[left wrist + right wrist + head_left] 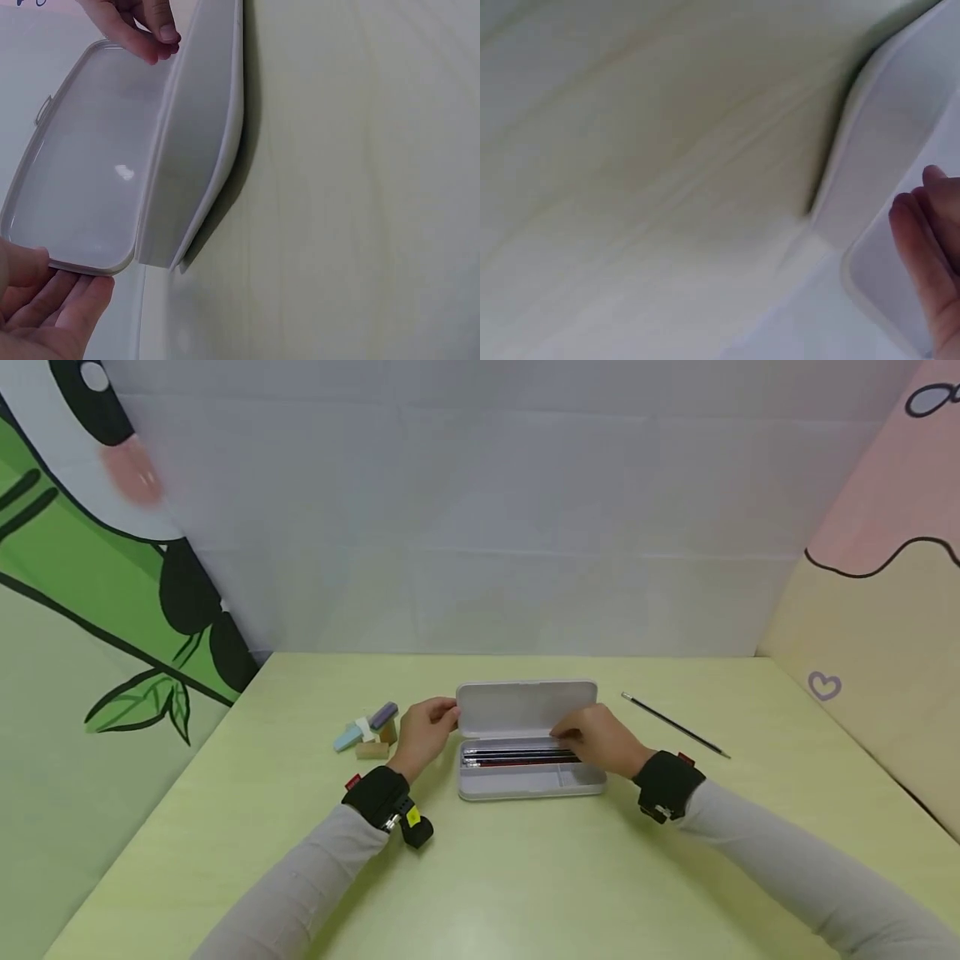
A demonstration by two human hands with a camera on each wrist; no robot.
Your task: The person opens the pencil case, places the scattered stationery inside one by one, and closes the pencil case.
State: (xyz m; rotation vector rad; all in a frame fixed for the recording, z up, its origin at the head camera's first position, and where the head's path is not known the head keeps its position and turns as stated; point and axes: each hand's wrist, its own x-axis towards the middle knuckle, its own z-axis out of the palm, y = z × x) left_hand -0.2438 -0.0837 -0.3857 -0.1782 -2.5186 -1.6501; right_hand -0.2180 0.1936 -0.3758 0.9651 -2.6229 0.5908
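Note:
A white pencil case lies open on the table, its lid raised at the back. Several dark pencils and a reddish one lie inside. My left hand holds the lid's left edge, thumb on one side and fingers on the other in the left wrist view. Over the right part of the case is my right hand, fingertips drawn together near the hinge and the pencils' right ends. Whether something sits between those fingertips is hidden; no pencil shows there in the right wrist view.
Left of the case sits a small cluster of blocks, among them a light blue block, a purple block and a tan block. A dark pencil lies slantwise on the table to the right. A pale wall stands behind the table.

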